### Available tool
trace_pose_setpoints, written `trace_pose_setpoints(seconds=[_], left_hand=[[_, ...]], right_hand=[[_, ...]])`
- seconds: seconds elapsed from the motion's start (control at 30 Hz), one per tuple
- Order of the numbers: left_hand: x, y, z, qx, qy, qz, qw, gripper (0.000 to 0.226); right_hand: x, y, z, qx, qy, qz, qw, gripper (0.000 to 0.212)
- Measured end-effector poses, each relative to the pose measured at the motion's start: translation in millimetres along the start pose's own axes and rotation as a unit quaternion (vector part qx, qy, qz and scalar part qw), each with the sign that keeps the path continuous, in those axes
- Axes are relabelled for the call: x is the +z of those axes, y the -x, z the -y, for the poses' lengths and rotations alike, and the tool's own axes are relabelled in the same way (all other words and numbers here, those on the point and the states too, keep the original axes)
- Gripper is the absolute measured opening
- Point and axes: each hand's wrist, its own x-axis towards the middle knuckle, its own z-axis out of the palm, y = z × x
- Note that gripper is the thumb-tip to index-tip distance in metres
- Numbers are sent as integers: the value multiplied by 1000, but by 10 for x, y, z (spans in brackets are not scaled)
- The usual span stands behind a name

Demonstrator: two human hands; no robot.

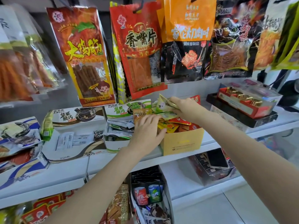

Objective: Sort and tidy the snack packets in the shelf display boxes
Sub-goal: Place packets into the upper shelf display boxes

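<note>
A yellow cardboard display box stands on the white shelf, filled with small red, orange and yellow snack packets. My left hand lies over the box's left corner, fingers on the packets and thumb down the front. My right hand is above the back of the box and grips a bunch of pale green and yellow packets. To the left stands a white and green display box with silver-green packets inside.
Large hanging snack bags dangle just above the boxes. A flat white box lies left, a red and black tray of gold packets right. Lower shelves hold a box of small drink-style packets and a dark box.
</note>
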Motion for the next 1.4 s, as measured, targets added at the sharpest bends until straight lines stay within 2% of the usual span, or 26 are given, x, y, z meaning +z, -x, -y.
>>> trace_pose_setpoints(seconds=[0.13, 0.27, 0.33, 0.57, 0.67, 0.8, 0.87, 0.97, 1.03, 1.13, 1.23, 1.3, 1.4], left_hand=[[-31, 40, -8, -5, 10, -5, 1000, 50], [-110, 80, 73, -26, 15, -17, 999, 49], [-139, 97, 113, -50, 23, -18, 998, 48], [-134, 142, 186, -59, 17, -12, 998, 47], [-162, 196, 229, -51, 38, -30, 998, 45], [-227, 329, 370, -43, 14, -59, 997, 38], [-246, 427, 485, -62, 3, -66, 996, 37], [-274, 588, 674, -117, -21, -80, 990, 38], [-298, 675, 796, -152, -15, -75, 985, 39], [-328, 751, 967, -173, 22, -58, 983, 38], [-352, 770, 1088, -183, 77, -77, 977, 35], [-374, 765, 1121, -200, 117, -93, 968, 33], [-367, 771, 1159, -205, 164, -99, 960, 33]], right_hand=[[-39, -51, 10, 17, -28, 7, 999, 18], [-138, -50, -13, 24, -52, 3, 998, 42], [-175, -1, 3, 28, -65, -18, 997, 47], [-204, 200, 127, -41, -26, -55, 997, 50], [-192, 242, 230, -55, -27, -69, 996, 43], [-78, 494, 367, -16, -84, -178, 980, 23], [7, 623, 488, -60, -113, -200, 971, 17], [157, 622, 693, -132, -108, -159, 972, 19], [244, 529, 843, -141, -125, -105, 976, 23], [374, 355, 1076, -112, -137, -21, 984, 40], [512, 173, 1216, -51, -133, 82, 986, 57], [612, 72, 1284, -7, -151, 87, 985, 60], [710, -54, 1428, 71, -150, 40, 985, 68]])
